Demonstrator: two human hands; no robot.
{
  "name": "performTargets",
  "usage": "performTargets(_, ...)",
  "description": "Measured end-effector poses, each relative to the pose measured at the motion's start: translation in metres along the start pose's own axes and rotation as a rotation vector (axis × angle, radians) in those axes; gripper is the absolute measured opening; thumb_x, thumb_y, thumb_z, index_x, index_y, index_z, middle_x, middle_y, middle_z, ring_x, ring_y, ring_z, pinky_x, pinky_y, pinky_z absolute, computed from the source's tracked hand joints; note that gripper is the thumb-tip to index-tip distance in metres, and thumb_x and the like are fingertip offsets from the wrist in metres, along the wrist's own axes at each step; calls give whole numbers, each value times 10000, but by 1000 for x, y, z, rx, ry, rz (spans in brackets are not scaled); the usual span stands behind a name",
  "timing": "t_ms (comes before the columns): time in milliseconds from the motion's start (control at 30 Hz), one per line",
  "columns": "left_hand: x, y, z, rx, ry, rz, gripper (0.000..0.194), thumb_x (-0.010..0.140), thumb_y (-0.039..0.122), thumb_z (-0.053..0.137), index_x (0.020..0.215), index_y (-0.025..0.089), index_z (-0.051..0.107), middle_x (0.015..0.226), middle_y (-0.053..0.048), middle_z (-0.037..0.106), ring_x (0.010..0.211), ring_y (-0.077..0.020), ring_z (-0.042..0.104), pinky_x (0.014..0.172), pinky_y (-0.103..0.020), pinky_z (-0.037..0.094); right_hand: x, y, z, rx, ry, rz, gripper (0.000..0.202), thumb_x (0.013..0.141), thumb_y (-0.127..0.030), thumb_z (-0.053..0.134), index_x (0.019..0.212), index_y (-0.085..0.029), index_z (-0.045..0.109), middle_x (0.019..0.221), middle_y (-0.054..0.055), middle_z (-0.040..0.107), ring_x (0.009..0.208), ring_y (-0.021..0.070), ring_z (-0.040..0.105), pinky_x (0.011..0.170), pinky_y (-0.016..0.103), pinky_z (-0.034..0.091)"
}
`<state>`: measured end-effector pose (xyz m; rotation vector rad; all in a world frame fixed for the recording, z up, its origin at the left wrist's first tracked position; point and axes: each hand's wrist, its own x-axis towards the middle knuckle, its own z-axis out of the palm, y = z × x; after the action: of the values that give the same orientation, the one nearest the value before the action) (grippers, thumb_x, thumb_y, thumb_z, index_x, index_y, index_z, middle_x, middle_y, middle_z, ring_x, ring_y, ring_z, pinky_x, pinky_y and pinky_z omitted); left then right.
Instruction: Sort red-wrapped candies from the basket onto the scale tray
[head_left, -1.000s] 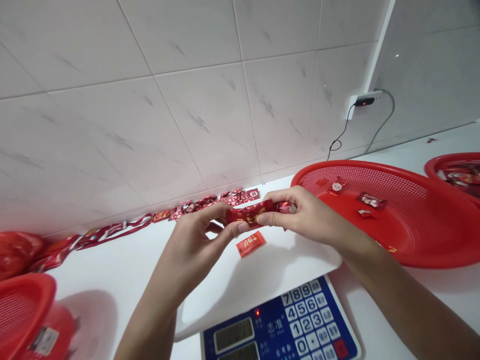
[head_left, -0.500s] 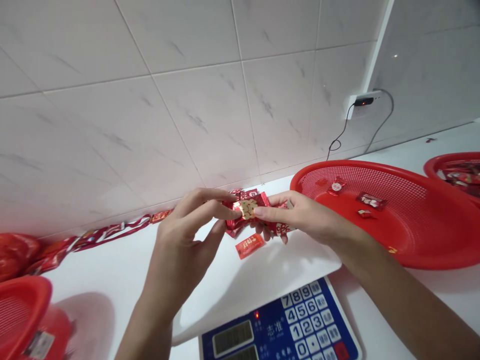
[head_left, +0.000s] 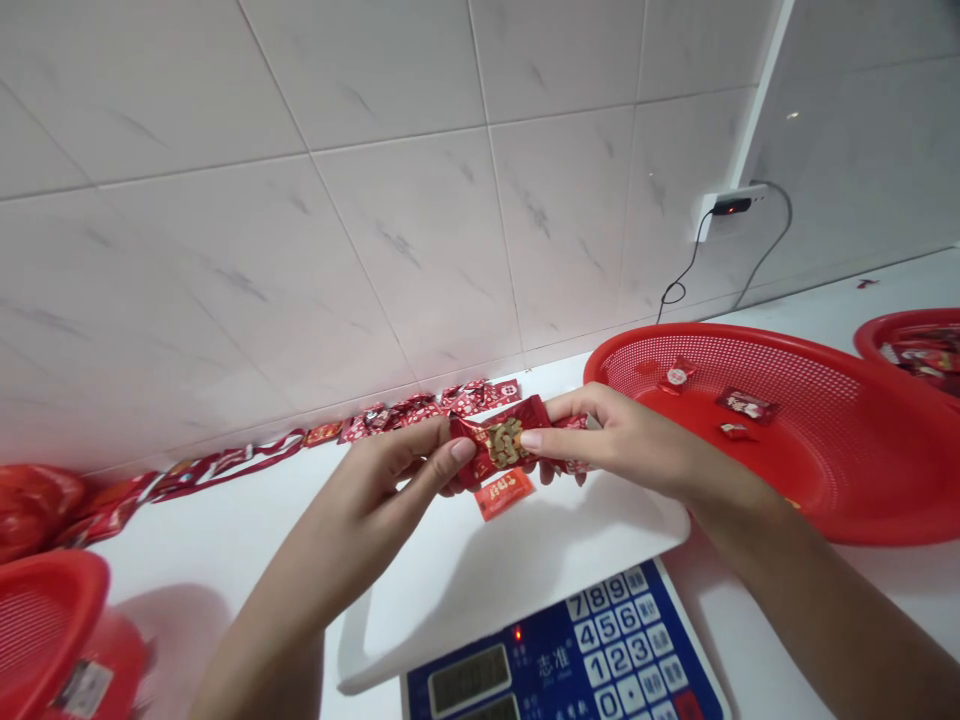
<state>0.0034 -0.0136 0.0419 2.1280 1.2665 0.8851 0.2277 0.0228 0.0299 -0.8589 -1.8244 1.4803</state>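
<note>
Between my two hands, over the back of a white scale pan, is a dark red snack packet with a picture of nuts on it. My left hand pinches its left end, thumb on top. On its right part presses the thumb of my right hand, whose curled fingers also have another red and white packet under them. An orange-red packet lies on the pan just below. In front of the pan shows the scale's blue keypad panel.
A large red basket with several small packets stands to the right, another red basket beyond it. Red packets and ribbons line the tiled wall. At the left are a red basket and a red bag. A cable hangs from a socket.
My left hand has lowered and turned, its fingers going from on top of the packet to a pinch with the thumb on top. The packet is tilted a little more towards me.
</note>
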Motion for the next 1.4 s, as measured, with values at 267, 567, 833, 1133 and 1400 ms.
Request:
performTargets(267, -2, 1, 1, -64, -31, -5, 340, 1008, 427, 543, 767, 223, 668, 700, -11, 617, 679, -154, 595, 596, -226, 479, 1, 3, -4, -11, -16, 22, 172, 853, -299, 737, 760, -162, 688, 692, -5, 600, 662, 119, 544, 607, 252, 405)
performTargets(567, -3, -5, -3, 63, -10, -12, 362, 1000, 465, 516, 805, 212, 687, 732, -32, 675, 698, -184, 623, 599, -271, 469, 0, 3, -2, -54, 0, -20, 227, 898, -372, 722, 797, -168, 720, 718, 2, 610, 692, 126, 542, 611, 256, 416)
performTargets(833, 1, -5, -7, 165, 97, -77, 360, 965, 490, 532, 789, 218, 689, 698, -32, 687, 678, -209, 651, 586, -281, 481, 3, 7, -13, -17, 198, -38, 216, 928, -395, 681, 941, -182, 714, 850, 47, 693, 751, 151, 634, 590, 258, 490)
performTargets(1133, 7, -20, -6, 449, -38, -94, 437, 950, 490, 480, 642, 228, 647, 562, -19, 653, 475, -180, 560, 457, -262, 350, -4, 1, -10, 368, 113, 58, 477, 902, -128, 624, 1370, -213, 591, 1135, 85, 729, 1034, 207, 720, 975, 366, 555)
performTargets(1400, 0, 8, 12, 84, 107, 0, 197, 921, 437, 646, 926, 245, 686, 805, -9, 732, 710, -181, 695, 545, -234, 501, -3, 0, 8, 573, -168, 97, 735, 817, -41, 600, 1527, -174, 462, 804, -14, 631, 929, 185, 713, 1039, 420, 506)
